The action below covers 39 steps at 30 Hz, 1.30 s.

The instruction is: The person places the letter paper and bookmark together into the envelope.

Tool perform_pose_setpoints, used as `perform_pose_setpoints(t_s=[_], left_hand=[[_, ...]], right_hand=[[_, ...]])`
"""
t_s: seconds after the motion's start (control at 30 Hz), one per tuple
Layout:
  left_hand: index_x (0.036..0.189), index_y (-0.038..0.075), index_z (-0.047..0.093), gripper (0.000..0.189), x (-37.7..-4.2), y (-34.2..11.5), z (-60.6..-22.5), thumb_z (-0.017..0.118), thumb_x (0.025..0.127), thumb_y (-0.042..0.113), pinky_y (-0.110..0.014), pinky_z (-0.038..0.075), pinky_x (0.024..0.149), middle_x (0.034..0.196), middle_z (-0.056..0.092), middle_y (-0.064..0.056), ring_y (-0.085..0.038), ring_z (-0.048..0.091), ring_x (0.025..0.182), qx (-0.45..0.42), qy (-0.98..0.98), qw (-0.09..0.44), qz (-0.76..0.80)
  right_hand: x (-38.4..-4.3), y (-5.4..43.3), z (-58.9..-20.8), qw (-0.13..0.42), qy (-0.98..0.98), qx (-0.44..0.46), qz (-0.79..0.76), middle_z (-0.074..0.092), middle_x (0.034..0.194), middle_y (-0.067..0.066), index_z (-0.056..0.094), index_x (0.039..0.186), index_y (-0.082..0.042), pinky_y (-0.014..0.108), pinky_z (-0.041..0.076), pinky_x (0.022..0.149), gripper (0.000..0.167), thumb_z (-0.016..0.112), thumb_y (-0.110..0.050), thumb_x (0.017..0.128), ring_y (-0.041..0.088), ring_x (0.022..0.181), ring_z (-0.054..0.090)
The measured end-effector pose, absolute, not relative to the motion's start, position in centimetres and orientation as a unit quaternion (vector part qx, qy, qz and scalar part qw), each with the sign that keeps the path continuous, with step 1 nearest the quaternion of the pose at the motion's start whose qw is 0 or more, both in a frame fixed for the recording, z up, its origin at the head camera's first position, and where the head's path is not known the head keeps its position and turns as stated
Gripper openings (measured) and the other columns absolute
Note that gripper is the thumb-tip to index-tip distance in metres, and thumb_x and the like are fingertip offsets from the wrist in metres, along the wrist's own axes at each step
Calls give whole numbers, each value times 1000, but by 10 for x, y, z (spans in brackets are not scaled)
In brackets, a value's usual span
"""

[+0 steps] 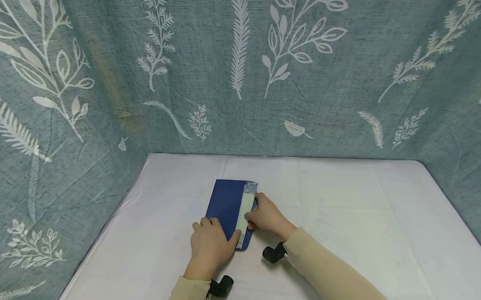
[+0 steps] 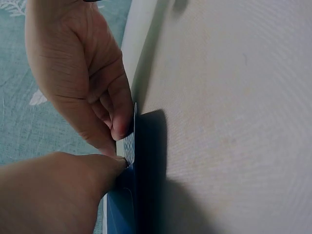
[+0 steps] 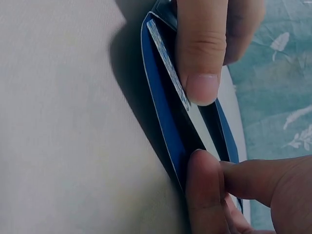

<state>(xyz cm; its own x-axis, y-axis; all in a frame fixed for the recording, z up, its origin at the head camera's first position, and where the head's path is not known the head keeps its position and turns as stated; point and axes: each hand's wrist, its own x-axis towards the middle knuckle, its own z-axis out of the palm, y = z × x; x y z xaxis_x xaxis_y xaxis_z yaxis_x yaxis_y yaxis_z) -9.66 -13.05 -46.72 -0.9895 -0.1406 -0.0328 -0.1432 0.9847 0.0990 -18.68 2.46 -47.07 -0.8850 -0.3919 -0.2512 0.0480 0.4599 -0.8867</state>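
A dark blue envelope [image 1: 227,198] lies over the white table, its open side facing right. From that side shows a strip of a card [image 1: 245,207], pale in the middle with blue patterned ends. My left hand [image 1: 211,246] holds the envelope's near part, its thumb [image 3: 202,87] pressed at the card's edge. At the right side, my right hand [image 1: 267,216] pinches the card between thumb and fingers. In the right wrist view the blue flap [image 3: 163,117] stands apart from the card. The left hand's other fingers are hidden in the left wrist view.
The white-covered table [image 1: 342,226] extends right of the envelope. A blue-green curtain [image 1: 211,77] with white leaf prints hangs behind and at both sides. Black wrist devices [image 1: 221,286] sit at both beige sleeves [image 1: 331,275].
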Motion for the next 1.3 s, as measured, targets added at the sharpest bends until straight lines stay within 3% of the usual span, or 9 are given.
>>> perform_pose_setpoints(t_s=[0.23,0.53,1.0,1.3], left_hand=[[122,-16,54,87,-95,-127,-464,55,86,64,-49,51,68,109,51,-33,-47,50,99,-67,996,7,56],[122,-16,53,89,-96,-123,-465,56,85,64,-48,51,67,109,51,-33,-47,50,98,-60,997,6,58],[119,-17,54,84,-96,-123,-468,60,84,59,-48,51,65,107,52,-34,-47,50,97,-61,996,-10,59],[120,-18,53,84,-96,-127,-469,61,84,58,-48,51,64,106,51,-35,-48,50,97,-66,997,1,49]], right_hand=[[-184,22,-469,213,824,-103,-515,65,66,9,26,147,7,29,54,61,72,67,-4,88,18,53,66],[-186,16,-469,206,841,-117,-487,66,64,4,30,146,7,30,52,73,67,64,-3,89,16,53,66],[-180,13,-468,204,839,-117,-491,65,65,5,39,142,6,27,52,58,57,61,1,89,16,54,65],[-174,26,-469,178,856,-116,-470,63,64,2,40,139,9,27,46,57,62,64,-4,83,14,55,60]])
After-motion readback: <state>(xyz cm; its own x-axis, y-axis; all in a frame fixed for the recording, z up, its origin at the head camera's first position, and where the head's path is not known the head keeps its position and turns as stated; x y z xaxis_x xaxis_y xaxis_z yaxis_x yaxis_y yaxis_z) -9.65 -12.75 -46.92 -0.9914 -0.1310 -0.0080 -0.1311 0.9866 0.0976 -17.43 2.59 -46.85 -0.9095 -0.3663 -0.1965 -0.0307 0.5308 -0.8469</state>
